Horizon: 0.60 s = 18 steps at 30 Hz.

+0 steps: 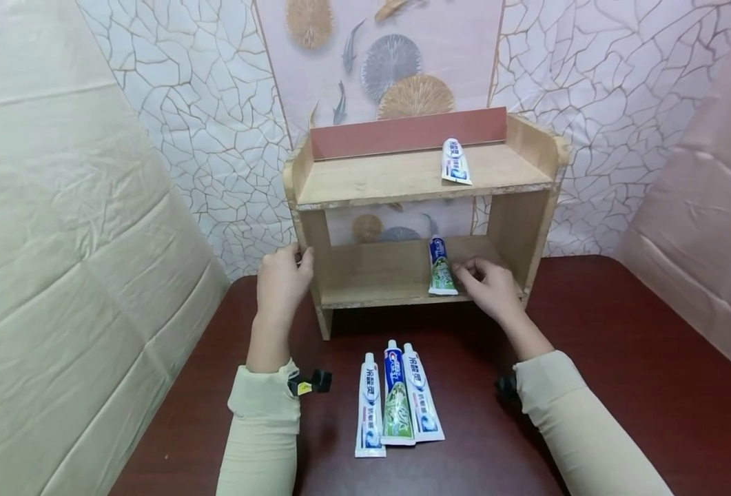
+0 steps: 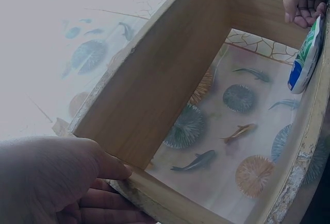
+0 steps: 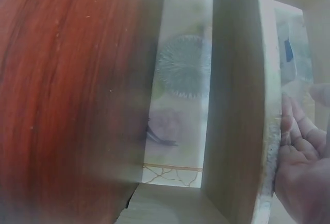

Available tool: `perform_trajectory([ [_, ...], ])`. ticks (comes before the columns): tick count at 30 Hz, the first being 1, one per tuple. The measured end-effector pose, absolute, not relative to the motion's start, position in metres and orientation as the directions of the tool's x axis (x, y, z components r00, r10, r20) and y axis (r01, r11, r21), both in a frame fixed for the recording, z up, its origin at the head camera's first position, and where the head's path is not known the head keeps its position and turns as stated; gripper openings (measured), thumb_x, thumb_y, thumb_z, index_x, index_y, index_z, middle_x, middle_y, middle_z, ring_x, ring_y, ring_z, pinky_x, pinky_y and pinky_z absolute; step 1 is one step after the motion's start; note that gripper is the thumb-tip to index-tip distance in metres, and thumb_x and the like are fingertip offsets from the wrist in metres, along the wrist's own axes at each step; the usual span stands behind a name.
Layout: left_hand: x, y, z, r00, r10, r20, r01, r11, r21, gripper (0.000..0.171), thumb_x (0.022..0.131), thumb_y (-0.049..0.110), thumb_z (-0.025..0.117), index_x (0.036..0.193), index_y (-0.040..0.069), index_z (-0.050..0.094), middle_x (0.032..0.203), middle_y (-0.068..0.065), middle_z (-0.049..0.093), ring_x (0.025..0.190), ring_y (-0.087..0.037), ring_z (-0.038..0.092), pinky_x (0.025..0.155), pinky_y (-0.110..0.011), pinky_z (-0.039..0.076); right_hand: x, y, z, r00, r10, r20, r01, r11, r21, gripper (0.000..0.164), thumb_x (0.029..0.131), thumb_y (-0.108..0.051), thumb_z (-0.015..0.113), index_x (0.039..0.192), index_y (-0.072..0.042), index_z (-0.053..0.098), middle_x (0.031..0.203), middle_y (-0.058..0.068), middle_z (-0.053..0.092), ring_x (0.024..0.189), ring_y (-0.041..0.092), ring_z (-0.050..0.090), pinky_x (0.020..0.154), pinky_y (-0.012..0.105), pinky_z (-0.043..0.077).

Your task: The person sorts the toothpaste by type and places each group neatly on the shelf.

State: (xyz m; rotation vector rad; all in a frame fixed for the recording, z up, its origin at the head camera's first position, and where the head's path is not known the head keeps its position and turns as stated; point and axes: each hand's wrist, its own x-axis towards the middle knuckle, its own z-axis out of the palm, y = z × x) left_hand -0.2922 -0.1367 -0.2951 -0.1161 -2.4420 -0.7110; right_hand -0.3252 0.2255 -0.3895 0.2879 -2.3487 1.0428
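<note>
Left grip [image 1: 283, 281] clamped on shelf side [image 1: 317, 238]; right grip [image 1: 488, 284] beside green tube [image 1: 441, 272] on lower board [image 1: 377, 272], can't tell if pinching. Careless nudge could push it off front edge [image 1: 377, 302].

In the right wrist view, the right edge crops the right hand [image 3: 304, 170]; what seems a toothpaste tube [image 3: 289, 52] blurs above. Lower left, the left wrist view crops the left hand [image 2: 51, 175].

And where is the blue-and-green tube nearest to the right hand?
In the head view, the blue-and-green tube lies on the lower board of the wooden shelf, right of its middle, just left of the right hand.
</note>
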Motion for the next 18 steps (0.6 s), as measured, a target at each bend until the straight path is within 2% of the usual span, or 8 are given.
perform_trajectory([
  [10, -0.2933, -0.1372, -0.2968, -0.810, -0.069, 0.583, 0.253, 0.855, 0.453, 0.033, 0.101, 0.028, 0.057, 0.096, 0.000, 0.073, 0.091, -0.019, 0.075, 0.086, -0.038, 0.071, 0.071, -0.048, 0.056, -0.3206, 0.2290, -0.3839, -0.875, -0.024, 0.484, -0.389, 0.632, -0.671, 0.033, 0.100, -0.038, 0.061, 0.088, -0.010, 0.072, 0.074, 0.002, 0.069, 0.064, 0.017, 0.060, 0.056, 0.029, 0.047],
  [18, -0.2931, -0.1381, -0.2967, -0.817, -0.072, 0.573, 0.244, 0.856, 0.455, 0.034, 0.102, 0.029, 0.057, 0.100, -0.001, 0.073, 0.094, -0.020, 0.075, 0.089, -0.039, 0.071, 0.073, -0.049, 0.056, -0.3202, 0.2286, -0.3835, -0.874, -0.031, 0.486, -0.392, 0.637, -0.664, 0.035, 0.101, -0.040, 0.059, 0.087, -0.010, 0.072, 0.074, 0.002, 0.069, 0.065, 0.016, 0.060, 0.058, 0.028, 0.045],
])
